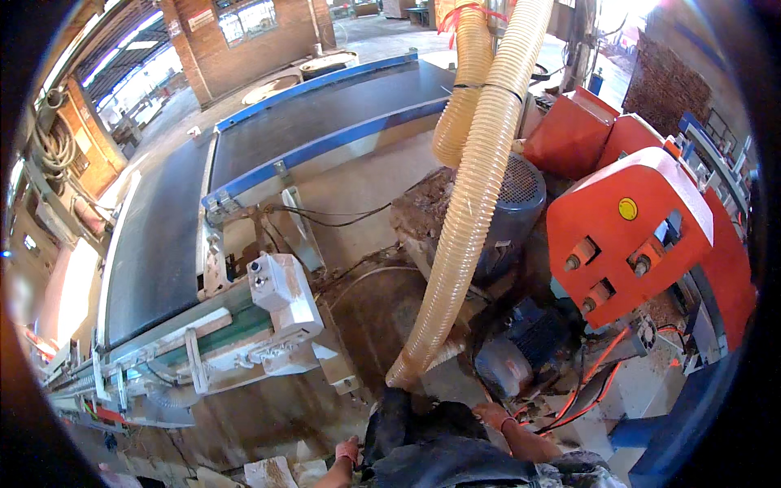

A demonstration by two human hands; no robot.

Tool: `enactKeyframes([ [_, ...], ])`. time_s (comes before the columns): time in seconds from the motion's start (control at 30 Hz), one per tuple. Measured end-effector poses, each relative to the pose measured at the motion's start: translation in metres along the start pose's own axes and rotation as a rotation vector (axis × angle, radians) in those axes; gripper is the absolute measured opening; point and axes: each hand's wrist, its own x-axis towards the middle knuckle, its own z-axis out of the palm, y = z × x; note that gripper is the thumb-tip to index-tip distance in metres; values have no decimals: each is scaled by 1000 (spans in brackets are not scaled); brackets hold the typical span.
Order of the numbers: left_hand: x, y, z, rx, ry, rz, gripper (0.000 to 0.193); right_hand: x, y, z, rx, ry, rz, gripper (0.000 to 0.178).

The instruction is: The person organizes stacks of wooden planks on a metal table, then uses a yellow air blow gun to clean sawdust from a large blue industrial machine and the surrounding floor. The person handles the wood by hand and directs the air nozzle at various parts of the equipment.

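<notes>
Left of the ribbed hose [472,191]: conveyor belts [163,236] set corner-wise, probably to turn loads. Below-left: left hand [347,450] curled, nothing visible in it. Hose: foot just above both hands, strapped to a second hose [461,106], presumably for steadiness. Below-right: right hand [490,416] partly uncurled, hold impossible to tell, near orange cables [608,351].

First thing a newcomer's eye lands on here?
Likely the ribbed, yellowish translucent hose slanting down through the middle, then the bright orange-red machine cover on the right. On the left, the wide black conveyor belt stands out. Low in the picture are the person's left hand and right hand.
</notes>
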Motion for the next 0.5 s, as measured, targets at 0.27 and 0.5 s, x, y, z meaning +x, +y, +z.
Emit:
enactKeyframes([
  [0.27,137,-18,-89,-166,84,85,35,33,9,-2,69,78,214,32],
  [0.5,183,-32,-159,18,72,249,36,58,-72,3,-224,-12,86,35],
])
